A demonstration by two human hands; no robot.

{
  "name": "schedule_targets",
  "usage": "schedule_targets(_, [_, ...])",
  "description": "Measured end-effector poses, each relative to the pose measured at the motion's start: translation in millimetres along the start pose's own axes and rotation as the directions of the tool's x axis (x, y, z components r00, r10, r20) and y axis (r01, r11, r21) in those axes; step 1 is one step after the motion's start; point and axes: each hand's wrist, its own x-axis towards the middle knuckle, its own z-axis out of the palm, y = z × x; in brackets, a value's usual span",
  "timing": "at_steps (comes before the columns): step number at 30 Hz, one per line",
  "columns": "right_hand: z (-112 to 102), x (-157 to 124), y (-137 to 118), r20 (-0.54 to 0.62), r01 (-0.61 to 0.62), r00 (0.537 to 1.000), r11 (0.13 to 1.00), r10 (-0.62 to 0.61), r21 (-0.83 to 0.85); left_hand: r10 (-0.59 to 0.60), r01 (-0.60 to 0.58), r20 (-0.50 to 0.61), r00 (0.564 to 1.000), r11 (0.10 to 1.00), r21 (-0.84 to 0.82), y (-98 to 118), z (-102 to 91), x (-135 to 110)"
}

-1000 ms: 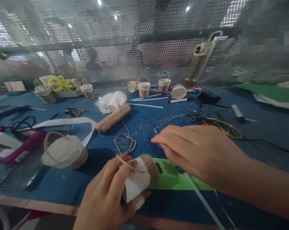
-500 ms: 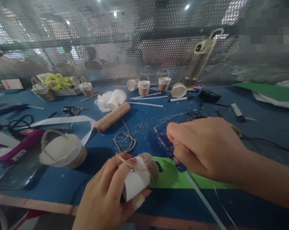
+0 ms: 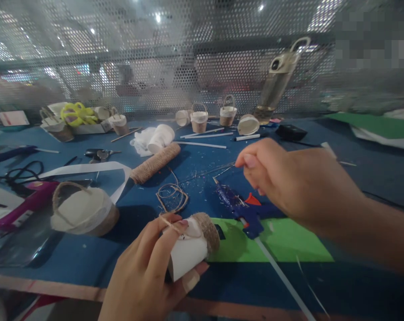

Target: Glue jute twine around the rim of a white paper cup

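My left hand (image 3: 155, 267) is closed around a small white paper cup (image 3: 188, 256) that lies tilted, its end wound with jute twine. Under my left fingers a loose strand of twine (image 3: 170, 223) crosses the cup. My right hand (image 3: 275, 174) hovers behind the blue glue gun (image 3: 233, 200), thumb and forefinger pinched together near thin glossy strands; whether they hold one I cannot make out. The glue gun rests on the table and partly on a green sheet (image 3: 298, 245), a long white glue stick (image 3: 282, 278) sticking out of its rear.
A roll of jute twine (image 3: 155, 163) lies behind my left hand. To the left stand a finished little basket (image 3: 101, 214) and a magenta glue gun (image 3: 24, 205). Several small baskets, a yellow tape spool (image 3: 78, 114) and a tall bottle (image 3: 275, 84) line the back by the perforated panel.
My right hand has moved up and away from the blue glue gun, uncovering its orange trigger and body. My left hand still holds the cup in nearly the same place.
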Motion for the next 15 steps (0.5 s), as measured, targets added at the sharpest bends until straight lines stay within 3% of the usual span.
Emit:
schedule_targets(7, [-12.0,3.5,6.2,-0.046,-0.166,0.984,0.983,0.17,0.072,-0.002,0.002,0.018,1.0,1.0,-0.023,-1.4,1.7,-1.7])
schedule_targets(10, [-8.8,4.6,4.5,-0.062,-0.081,0.994,0.992,0.087,0.093,0.002,-0.001,0.016,1.0,1.0,-0.018,-1.6,2.1,-2.1])
schedule_targets(13, [-3.0,3.8,1.3,0.039,0.064,0.996,0.972,-0.075,0.224,0.014,-0.013,0.01,1.0,1.0,-0.008,-2.0,2.3,-1.8])
schedule_targets(15, [-1.8,2.4,-2.2,0.052,0.097,0.992,0.955,-0.116,0.281,0.016,-0.016,0.011,1.0,1.0,-0.004,-2.4,2.2,-2.0])
